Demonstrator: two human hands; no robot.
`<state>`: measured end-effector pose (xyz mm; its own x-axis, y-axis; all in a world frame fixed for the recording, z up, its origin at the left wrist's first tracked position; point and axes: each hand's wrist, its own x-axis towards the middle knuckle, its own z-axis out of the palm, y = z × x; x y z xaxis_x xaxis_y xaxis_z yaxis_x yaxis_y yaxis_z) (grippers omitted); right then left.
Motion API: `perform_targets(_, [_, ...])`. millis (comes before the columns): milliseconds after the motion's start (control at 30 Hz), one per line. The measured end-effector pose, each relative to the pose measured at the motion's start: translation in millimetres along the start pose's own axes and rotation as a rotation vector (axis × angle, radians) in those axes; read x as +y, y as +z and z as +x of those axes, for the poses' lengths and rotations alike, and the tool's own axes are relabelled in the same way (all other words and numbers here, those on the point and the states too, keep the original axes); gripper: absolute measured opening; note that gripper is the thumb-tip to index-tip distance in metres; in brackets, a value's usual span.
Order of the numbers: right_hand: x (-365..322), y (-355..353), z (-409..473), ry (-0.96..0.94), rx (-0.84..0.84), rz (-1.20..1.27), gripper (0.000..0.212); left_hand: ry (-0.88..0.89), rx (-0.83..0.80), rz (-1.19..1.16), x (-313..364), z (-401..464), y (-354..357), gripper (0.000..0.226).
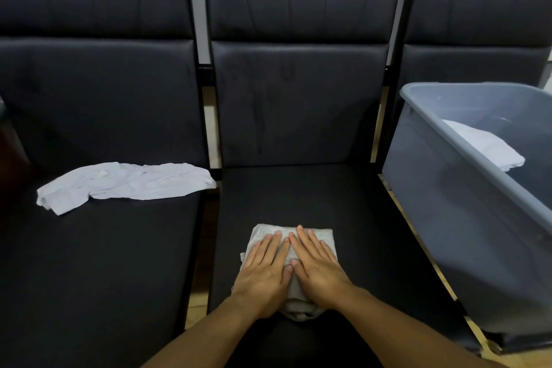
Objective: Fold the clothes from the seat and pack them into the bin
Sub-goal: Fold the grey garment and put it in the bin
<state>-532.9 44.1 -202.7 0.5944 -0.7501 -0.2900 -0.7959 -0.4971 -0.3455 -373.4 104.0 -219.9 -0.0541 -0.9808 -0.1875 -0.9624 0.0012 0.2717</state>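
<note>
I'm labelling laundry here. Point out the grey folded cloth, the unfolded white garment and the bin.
grey folded cloth (319,234): head view, top right corner.
unfolded white garment (128,184): head view, middle.
bin (448,206): head view, near side wall.

The scene is dim and evenly lit, with soft light that casts no hard shadows. The black seats (286,197) absorb most of it, showing only a faint sheen on the backrests, far from the camera. The white garment (125,182) on the left stands out brightly without blowing out. The grey bin (448,188) on the right bows outward from wide-angle distortion. Detail looks slightly soft throughout, with mild compression smearing in the dark areas.
</note>
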Motion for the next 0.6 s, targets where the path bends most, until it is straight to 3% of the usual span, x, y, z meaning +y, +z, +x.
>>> perform_targets(100, [-6.5, -13.5, 0.5, 0.082, 0.162, 0.246, 0.057, -0.106, 0.099, -0.224, 2.3, 2.4, -17.9, 0.06])
perform_targets(167, [-10.9, -23.4, 0.2, 0.225, 0.321, 0.38, 0.052, -0.259, 0.297, -0.231, 3.9, 2.9, -28.9, 0.053])
perform_targets(233, [-8.9, -33.2, 2.5, 0.344, 0.358, 0.51, 0.05, -0.444, 0.349, -0.235, 2.6, 1.0, -37.4, 0.048])
perform_targets(333, [0.0, -41.2, 5.6, 0.279, 0.267, 0.39, 0.056, -0.632, 0.185, -0.3, -2.2, -1.0, -47.0, 0.061])
perform_targets(400, [4.1, -43.9, 5.9, 0.107, 0.179, 0.161, 0.057, -0.618, 0.029, -0.265, 2.5, -4.2, -55.5, 0.067])
perform_targets(467, [5.7, -43.9, 5.6, 0.02, 0.094, 0.03, 0.059, -0.569, -0.104, -0.232, 11.9, -10.1, -64.6, 0.054])
perform_targets(600, [-4.4, -43.7, 6.6, 0.157, 0.062, -0.137, 0.058, -0.57, -0.552, -0.396, 32.5, -17.7, -71.7, 0.056])
